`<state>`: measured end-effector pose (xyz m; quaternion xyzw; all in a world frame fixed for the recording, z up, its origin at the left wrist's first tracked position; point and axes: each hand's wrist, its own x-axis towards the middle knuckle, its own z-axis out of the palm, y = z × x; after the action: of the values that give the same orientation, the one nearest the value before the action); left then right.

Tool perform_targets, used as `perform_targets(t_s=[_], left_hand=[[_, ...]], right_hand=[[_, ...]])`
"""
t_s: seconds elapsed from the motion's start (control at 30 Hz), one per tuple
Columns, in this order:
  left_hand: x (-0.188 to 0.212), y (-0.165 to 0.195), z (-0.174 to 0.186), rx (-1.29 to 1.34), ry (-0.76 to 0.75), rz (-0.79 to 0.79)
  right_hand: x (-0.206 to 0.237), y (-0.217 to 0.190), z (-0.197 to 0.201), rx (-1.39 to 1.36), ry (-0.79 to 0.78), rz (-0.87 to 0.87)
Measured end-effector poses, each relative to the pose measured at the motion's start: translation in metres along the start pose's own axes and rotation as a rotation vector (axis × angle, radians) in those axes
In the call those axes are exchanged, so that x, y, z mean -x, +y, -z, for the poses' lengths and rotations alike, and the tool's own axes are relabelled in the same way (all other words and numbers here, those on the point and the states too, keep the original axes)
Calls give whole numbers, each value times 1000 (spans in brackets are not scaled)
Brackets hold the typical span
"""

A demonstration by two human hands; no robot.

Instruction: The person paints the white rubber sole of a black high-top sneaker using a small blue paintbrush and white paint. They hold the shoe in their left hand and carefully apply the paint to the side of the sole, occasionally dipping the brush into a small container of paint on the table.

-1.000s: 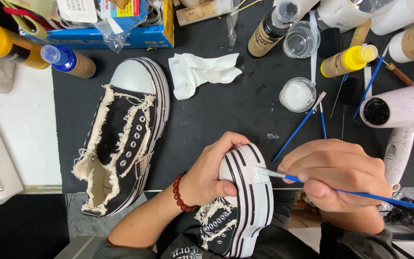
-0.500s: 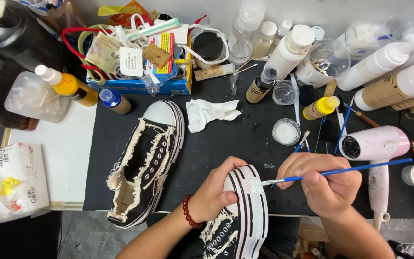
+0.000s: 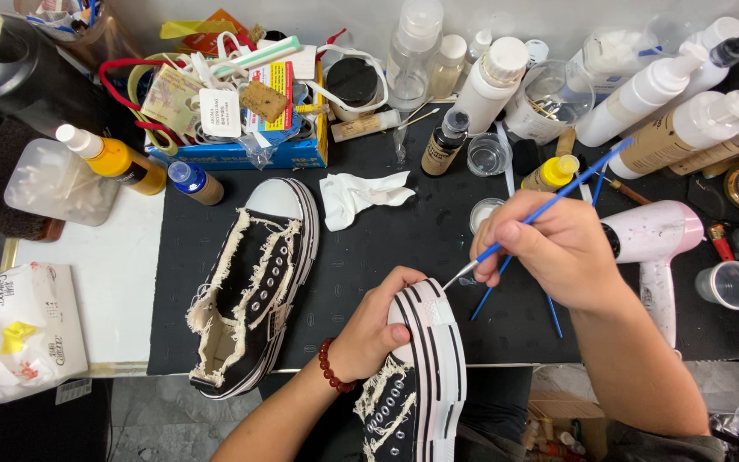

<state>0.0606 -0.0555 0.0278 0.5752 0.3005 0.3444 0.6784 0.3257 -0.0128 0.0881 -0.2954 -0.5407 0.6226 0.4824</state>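
Observation:
My left hand [image 3: 376, 329], with a red bead bracelet at the wrist, grips a black sneaker with a striped white sole [image 3: 425, 376] by its toe end, held over the table's front edge. My right hand [image 3: 549, 248] pinches a thin blue paintbrush [image 3: 549, 202], and the brush tip touches the sole near the toe. A second matching black sneaker with frayed white edging [image 3: 254, 282] lies on the black mat [image 3: 369, 257] to the left, apart from both hands.
A crumpled white cloth [image 3: 357, 195] lies behind the held shoe. Bottles, jars and a small clear cup [image 3: 487, 156] crowd the back. A pink and white hairdryer [image 3: 656, 244] lies at the right, a blue box of clutter [image 3: 241, 103] at back left.
The view has tilted up and shows more of the back of the table. My right hand has swung the brush handle upward and to the right, with the tip still at the sole.

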Motion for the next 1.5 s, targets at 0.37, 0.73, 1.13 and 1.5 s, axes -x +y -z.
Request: perform_targets(t_s=[0.37,0.73,1.13,1.5], left_hand=[[-1,-4,1,-81,-16,-44],[25,-78,3,-33,-12,-42],[19,-85,14,-104,1,-35],[4,-72,25,-118,-9,-52]], right_hand=[[-10,36,0,-239,-69,120],[30,96,-8,-154,-58,167],[26,100,-22,109,-66,173],[9,84,-27,152,-28,270]])
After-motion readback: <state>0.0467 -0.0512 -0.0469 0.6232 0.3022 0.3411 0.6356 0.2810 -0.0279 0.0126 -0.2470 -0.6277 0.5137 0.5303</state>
